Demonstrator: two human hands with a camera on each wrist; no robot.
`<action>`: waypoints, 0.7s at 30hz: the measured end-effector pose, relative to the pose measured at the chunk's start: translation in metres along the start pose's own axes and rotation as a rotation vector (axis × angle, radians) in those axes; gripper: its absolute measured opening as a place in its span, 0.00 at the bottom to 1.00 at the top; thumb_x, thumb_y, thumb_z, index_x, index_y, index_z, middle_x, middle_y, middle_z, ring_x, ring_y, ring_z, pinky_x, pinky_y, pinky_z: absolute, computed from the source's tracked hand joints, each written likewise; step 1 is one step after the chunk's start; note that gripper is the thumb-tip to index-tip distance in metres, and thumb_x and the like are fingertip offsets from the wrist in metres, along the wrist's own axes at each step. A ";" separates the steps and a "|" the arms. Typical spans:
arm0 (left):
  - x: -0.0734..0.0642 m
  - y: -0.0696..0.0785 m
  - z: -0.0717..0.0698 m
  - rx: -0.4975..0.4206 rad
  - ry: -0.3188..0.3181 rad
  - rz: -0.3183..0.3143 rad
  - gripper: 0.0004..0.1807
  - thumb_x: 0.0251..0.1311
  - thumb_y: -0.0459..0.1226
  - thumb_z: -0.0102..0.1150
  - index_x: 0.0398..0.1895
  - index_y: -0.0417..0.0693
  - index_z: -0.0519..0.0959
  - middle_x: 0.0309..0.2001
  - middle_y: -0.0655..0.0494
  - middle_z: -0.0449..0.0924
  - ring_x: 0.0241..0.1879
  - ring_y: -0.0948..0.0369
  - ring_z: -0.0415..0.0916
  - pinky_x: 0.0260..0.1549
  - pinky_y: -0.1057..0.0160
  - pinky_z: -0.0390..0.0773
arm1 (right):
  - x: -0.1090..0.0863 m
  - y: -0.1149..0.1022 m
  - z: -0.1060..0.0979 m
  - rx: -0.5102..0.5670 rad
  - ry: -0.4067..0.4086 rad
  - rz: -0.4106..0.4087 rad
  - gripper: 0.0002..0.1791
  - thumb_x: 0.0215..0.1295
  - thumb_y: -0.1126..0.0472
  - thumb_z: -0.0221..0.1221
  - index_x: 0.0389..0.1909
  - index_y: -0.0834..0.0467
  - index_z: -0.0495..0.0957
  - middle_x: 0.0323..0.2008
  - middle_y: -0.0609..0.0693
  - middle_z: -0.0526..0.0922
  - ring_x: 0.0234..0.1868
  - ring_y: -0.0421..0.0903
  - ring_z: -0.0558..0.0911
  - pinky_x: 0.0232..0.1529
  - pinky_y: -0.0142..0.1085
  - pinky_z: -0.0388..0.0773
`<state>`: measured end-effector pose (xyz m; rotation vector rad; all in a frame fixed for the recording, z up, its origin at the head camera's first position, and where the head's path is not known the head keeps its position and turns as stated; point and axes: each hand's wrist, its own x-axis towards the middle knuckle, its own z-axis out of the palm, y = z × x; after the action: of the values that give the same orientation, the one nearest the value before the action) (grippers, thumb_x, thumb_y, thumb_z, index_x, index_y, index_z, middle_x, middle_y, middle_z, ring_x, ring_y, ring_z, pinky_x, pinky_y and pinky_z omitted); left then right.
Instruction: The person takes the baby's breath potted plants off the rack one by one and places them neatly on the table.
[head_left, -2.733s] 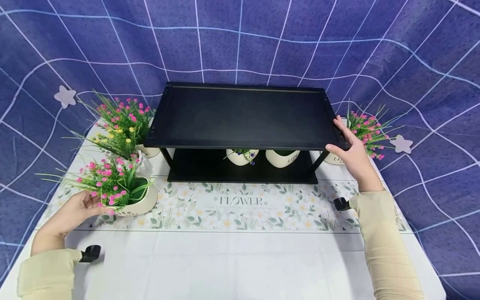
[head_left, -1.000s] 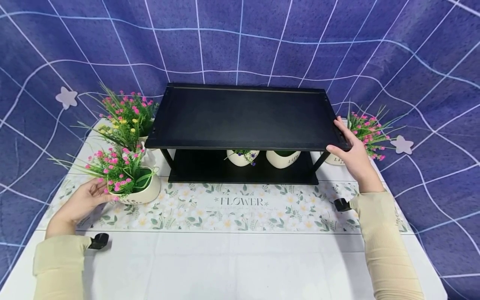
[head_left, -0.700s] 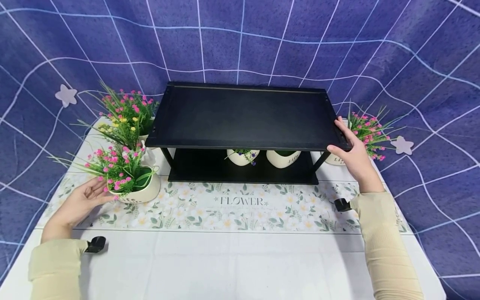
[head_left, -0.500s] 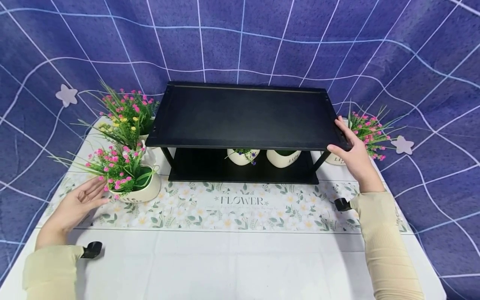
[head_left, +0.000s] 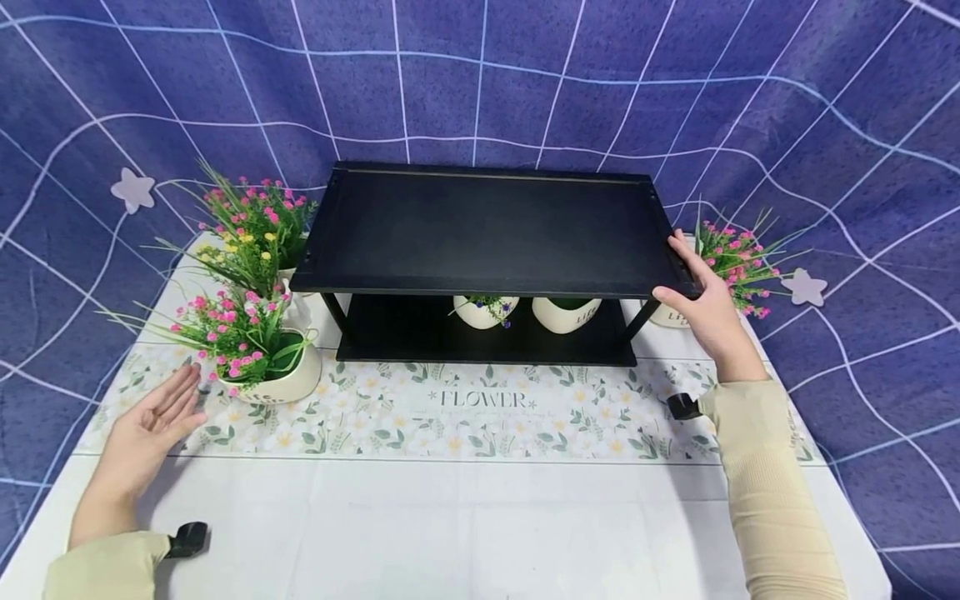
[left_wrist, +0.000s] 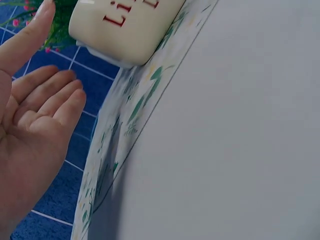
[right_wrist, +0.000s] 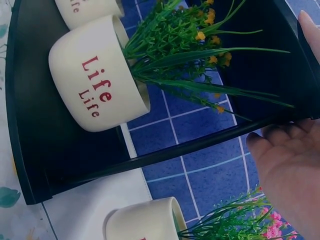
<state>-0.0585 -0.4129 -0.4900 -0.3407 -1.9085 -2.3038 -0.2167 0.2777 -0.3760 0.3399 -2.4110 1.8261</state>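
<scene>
My left hand (head_left: 153,425) is held with fingers extended, a little to the left of a cream oval flowerpot (head_left: 288,382) with pink flowers and long green blades. Nothing is in its palm, and a gap shows between it and the pot in the left wrist view. At the other side, my right hand (head_left: 705,300) grips the right end of the black two-tier shelf (head_left: 487,229). In the right wrist view its fingers (right_wrist: 280,137) curl under the top board. On the lower tier stand two cream pots, one marked "Life" (right_wrist: 95,80) with green blades and orange flowers.
Behind the left flowerpot are more plants with pink flowers (head_left: 255,208) and yellow flowers (head_left: 243,246). Another pink-flowered pot (head_left: 738,262) stands right of the shelf. A floral "FLOWER" strip (head_left: 480,425) crosses the white table (head_left: 480,533); a blue grid cloth (head_left: 480,100) hangs behind.
My left hand slid the pink-flowered pot back toward the shelf and slightly right, then let go and drew back toward the table's near left. My right hand has stayed on the shelf.
</scene>
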 end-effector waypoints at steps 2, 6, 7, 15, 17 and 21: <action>-0.004 0.000 0.005 -0.014 0.032 -0.001 0.38 0.58 0.10 0.41 0.73 0.27 0.46 0.68 0.61 0.69 0.63 0.72 0.71 0.59 0.76 0.69 | 0.000 0.000 0.000 0.010 0.001 -0.003 0.39 0.63 0.66 0.63 0.74 0.53 0.58 0.78 0.45 0.48 0.78 0.38 0.47 0.66 0.14 0.56; -0.014 0.001 0.015 -0.014 0.068 -0.010 0.37 0.59 0.12 0.42 0.73 0.28 0.48 0.67 0.60 0.70 0.62 0.73 0.72 0.58 0.76 0.70 | 0.000 0.001 0.000 0.011 0.006 -0.005 0.39 0.63 0.66 0.63 0.74 0.54 0.59 0.78 0.46 0.48 0.78 0.39 0.48 0.66 0.14 0.56; -0.017 0.001 0.017 -0.021 0.068 -0.012 0.37 0.59 0.11 0.42 0.73 0.28 0.48 0.67 0.60 0.71 0.62 0.72 0.72 0.58 0.76 0.70 | 0.000 0.001 0.000 0.014 0.006 -0.003 0.39 0.63 0.66 0.63 0.74 0.54 0.59 0.78 0.46 0.48 0.78 0.39 0.48 0.66 0.14 0.57; -0.032 0.002 0.036 -0.037 0.031 0.029 0.36 0.57 0.09 0.39 0.72 0.26 0.51 0.66 0.57 0.72 0.64 0.68 0.71 0.59 0.74 0.70 | 0.002 -0.002 0.002 0.000 0.000 0.001 0.39 0.62 0.67 0.63 0.74 0.54 0.59 0.78 0.45 0.48 0.78 0.38 0.48 0.65 0.14 0.57; -0.034 0.003 0.041 -0.028 0.021 0.041 0.36 0.56 0.08 0.39 0.71 0.25 0.52 0.66 0.56 0.72 0.64 0.67 0.71 0.59 0.73 0.70 | 0.002 -0.002 0.002 -0.002 0.001 0.000 0.39 0.62 0.67 0.63 0.74 0.55 0.59 0.78 0.46 0.48 0.78 0.39 0.48 0.65 0.14 0.57; -0.034 0.004 0.055 -0.004 -0.023 0.049 0.36 0.55 0.08 0.40 0.70 0.21 0.51 0.66 0.55 0.72 0.65 0.65 0.71 0.60 0.73 0.70 | 0.001 -0.002 0.001 -0.032 0.008 0.000 0.39 0.63 0.66 0.63 0.74 0.54 0.59 0.78 0.46 0.48 0.78 0.39 0.49 0.65 0.13 0.57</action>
<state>-0.0196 -0.3618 -0.4849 -0.4110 -1.8848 -2.2828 -0.2168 0.2763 -0.3741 0.3299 -2.4322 1.7831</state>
